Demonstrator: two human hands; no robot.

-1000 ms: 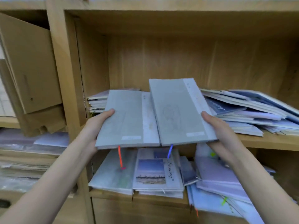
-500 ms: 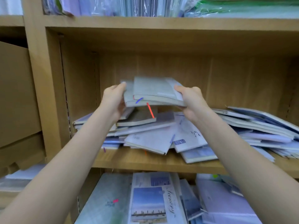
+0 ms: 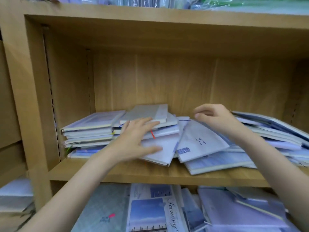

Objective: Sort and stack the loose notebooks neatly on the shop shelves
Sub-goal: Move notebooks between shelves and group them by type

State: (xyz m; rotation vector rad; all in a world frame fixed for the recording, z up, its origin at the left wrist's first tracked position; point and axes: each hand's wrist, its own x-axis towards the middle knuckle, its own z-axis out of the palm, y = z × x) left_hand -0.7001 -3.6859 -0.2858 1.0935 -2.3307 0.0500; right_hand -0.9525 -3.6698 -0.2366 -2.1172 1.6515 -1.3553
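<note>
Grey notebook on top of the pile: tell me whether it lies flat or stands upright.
Flat. The grey notebook lies cover-up on the pile, its page edge facing out, left hand fingers resting against it.

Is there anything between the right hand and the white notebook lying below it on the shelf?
Nothing visible. The right hand hovers open above the white notebook, with only air between them. The left hand rests farther left on the pile.

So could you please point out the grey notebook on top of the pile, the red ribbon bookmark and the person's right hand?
grey notebook (image 3: 147, 113): head view, middle of its top cover.
red ribbon bookmark (image 3: 152, 134): head view, midway along the hanging strip.
right hand (image 3: 215, 117): head view, back of the hand.
</note>
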